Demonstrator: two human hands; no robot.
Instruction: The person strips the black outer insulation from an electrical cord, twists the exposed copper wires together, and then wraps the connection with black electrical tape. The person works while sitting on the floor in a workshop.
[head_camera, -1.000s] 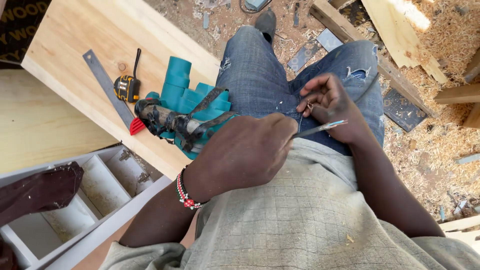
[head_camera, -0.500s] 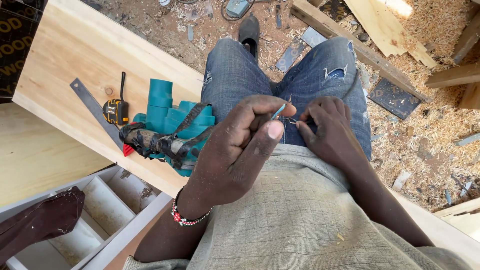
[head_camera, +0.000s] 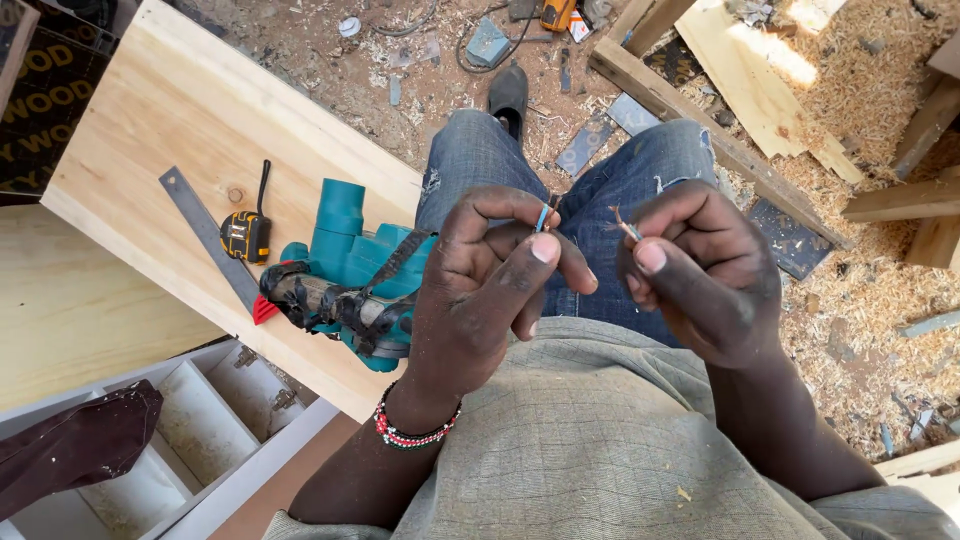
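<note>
Blue wire end (head_camera: 541, 217) sits pinched between the thumb and forefinger of the left hand (head_camera: 490, 290), held up over the person's lap, while the right hand (head_camera: 700, 270) pinches a second wire end (head_camera: 624, 228) with bare frayed strands poking out, the two tips close together but apart. Both hands are clenched tight around these thin leads, the other fingers curled in. From where I stand the grip looks slight: the ends are so short above the fingertips that either could slip back into the fist, and the loose strands on the right one could splay or snap off if they get bent hard. The bare copper could prick a fingertip too. To the left, the teal power tool (head_camera: 345, 275) rests near the edge of the pale wooden board (head_camera: 170, 110), beside a yellow tape measure (head_camera: 245, 235) and a metal ruler (head_camera: 205, 235); I cannot tell whether the wires belong to it, but a tug on a cord could drag it off the near edge. The ground (head_camera: 860, 290) on the right is deep in sawdust, so a dropped scrap of wire would be hard to find
</note>
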